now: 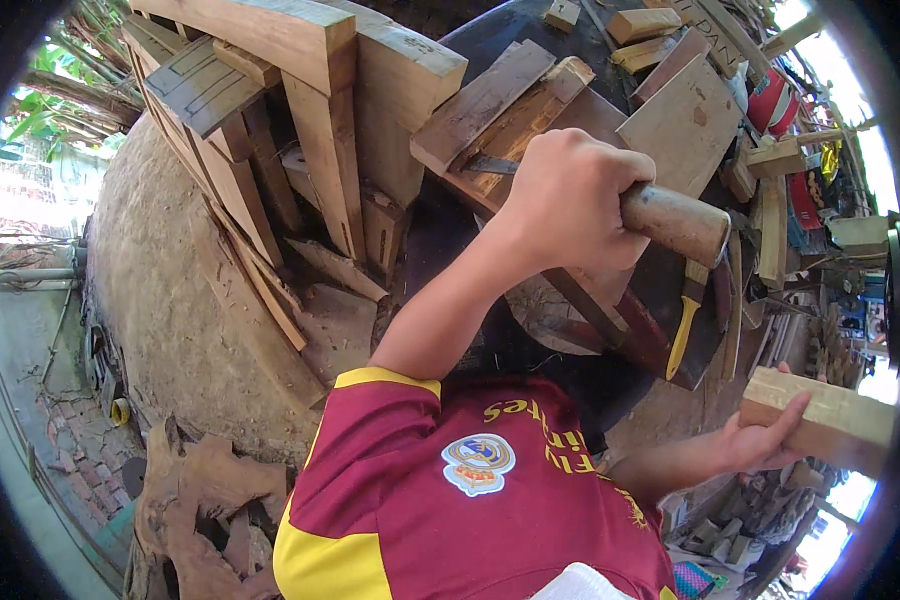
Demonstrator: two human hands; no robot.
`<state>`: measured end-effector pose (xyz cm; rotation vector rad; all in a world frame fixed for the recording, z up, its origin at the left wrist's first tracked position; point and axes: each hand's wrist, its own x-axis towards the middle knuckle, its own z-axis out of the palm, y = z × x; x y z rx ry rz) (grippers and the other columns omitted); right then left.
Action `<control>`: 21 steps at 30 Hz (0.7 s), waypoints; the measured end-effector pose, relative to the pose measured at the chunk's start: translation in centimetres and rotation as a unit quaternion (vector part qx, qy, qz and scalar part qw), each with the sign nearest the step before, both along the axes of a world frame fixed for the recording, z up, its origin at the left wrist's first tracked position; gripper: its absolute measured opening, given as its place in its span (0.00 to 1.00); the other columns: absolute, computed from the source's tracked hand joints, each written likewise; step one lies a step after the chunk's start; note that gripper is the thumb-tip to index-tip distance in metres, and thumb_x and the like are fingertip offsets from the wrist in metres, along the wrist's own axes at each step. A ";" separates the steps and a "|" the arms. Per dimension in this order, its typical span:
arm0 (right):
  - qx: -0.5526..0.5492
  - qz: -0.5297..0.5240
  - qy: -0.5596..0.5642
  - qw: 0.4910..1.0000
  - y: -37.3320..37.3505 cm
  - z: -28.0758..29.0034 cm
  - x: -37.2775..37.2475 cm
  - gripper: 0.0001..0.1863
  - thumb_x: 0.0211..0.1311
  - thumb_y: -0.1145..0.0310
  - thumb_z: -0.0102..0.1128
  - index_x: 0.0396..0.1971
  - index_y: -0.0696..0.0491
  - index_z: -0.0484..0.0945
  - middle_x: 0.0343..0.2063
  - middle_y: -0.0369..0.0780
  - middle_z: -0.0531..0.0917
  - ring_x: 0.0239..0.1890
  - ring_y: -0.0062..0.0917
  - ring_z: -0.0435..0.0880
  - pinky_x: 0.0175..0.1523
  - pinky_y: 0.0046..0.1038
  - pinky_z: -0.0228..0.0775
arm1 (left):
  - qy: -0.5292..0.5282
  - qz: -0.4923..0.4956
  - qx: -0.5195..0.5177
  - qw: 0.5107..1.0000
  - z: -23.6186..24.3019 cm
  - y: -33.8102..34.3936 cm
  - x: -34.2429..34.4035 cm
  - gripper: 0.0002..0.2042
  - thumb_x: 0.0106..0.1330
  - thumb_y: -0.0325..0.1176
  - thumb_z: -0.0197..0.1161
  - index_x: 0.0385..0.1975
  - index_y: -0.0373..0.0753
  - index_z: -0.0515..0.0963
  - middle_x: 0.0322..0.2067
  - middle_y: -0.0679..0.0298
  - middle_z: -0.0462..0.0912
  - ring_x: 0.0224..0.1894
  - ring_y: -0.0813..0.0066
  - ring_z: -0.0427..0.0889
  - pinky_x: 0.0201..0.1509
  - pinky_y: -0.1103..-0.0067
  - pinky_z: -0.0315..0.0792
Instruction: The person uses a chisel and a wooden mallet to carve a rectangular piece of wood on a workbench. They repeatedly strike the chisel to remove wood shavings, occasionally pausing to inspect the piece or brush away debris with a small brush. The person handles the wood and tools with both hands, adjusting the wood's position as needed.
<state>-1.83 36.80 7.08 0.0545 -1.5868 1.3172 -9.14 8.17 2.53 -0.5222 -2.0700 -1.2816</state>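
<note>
My left hand (582, 195) is closed in a fist around the chisel's round wooden handle (678, 222), which sticks out to the right of the fist. On the other side of the fist, the chisel's flat metal blade (492, 165) lies against a light brown wooden workpiece (520, 125) on the bench. Off to the lower right, my right hand (770, 440) grips a thick rectangular wooden block (820, 415), apart from the bench. The block's far end runs to the dark rim of the picture.
A yellow-handled saw (683, 335) lies at the right bench edge. Planks and beams (325, 150) lean together at the left, beside a big rounded earthen mound (160, 240). Offcuts and a flat board (685, 120) cover the far bench. A gnarled wood stump (205, 490) stands lower left.
</note>
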 end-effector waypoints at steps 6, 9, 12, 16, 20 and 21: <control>0.334 -0.046 -0.126 0.933 -8.3 -5.6 0.5 0.35 0.47 0.75 0.69 0.55 0.64 0.62 0.46 0.50 0.76 0.40 0.40 0.82 0.44 0.39 0.76 | -0.029 0.046 -0.066 0.996 -0.4 1.0 -0.1 0.10 0.30 0.36 0.64 0.15 0.43 0.75 0.14 0.59 0.75 0.21 0.55 0.78 0.25 0.66 0.71; 0.264 0.052 -0.178 0.947 -5.1 -8.0 0.9 0.35 0.46 0.79 0.67 0.56 0.64 0.62 0.46 0.50 0.77 0.40 0.37 0.82 0.45 0.38 0.76 | -0.046 0.026 -0.100 0.994 -0.1 1.0 0.0 0.09 0.31 0.36 0.64 0.15 0.43 0.76 0.14 0.60 0.76 0.21 0.56 0.79 0.25 0.66 0.72; 0.058 0.033 -0.179 0.982 -3.8 -6.1 1.4 0.37 0.45 0.81 0.66 0.58 0.61 0.60 0.48 0.49 0.75 0.41 0.38 0.80 0.46 0.37 0.77 | -0.029 0.016 -0.059 0.998 -0.1 0.6 0.0 0.09 0.32 0.35 0.65 0.15 0.43 0.73 0.14 0.57 0.73 0.21 0.55 0.77 0.25 0.69 0.70; -0.096 0.029 -0.057 0.993 -4.5 -4.3 1.2 0.35 0.48 0.83 0.62 0.59 0.60 0.59 0.48 0.48 0.75 0.39 0.40 0.81 0.45 0.37 0.79 | -0.026 0.018 -0.070 0.997 -0.4 0.9 -0.2 0.09 0.32 0.34 0.64 0.15 0.42 0.73 0.14 0.57 0.73 0.20 0.55 0.76 0.24 0.69 0.70; -0.083 0.225 -0.068 0.968 -6.3 -7.9 1.1 0.33 0.45 0.83 0.62 0.55 0.61 0.63 0.42 0.46 0.77 0.38 0.36 0.81 0.44 0.36 0.78 | -0.012 0.019 -0.078 0.997 -0.7 1.4 -0.5 0.09 0.32 0.34 0.64 0.15 0.42 0.74 0.14 0.57 0.72 0.20 0.55 0.76 0.24 0.70 0.70; 0.038 0.187 -0.192 0.963 -7.0 -8.5 1.4 0.35 0.43 0.81 0.62 0.56 0.61 0.63 0.40 0.45 0.77 0.38 0.32 0.80 0.44 0.34 0.76 | -0.008 0.027 -0.077 0.997 -0.6 1.3 -0.5 0.09 0.33 0.34 0.64 0.16 0.42 0.74 0.14 0.57 0.73 0.20 0.55 0.76 0.24 0.70 0.70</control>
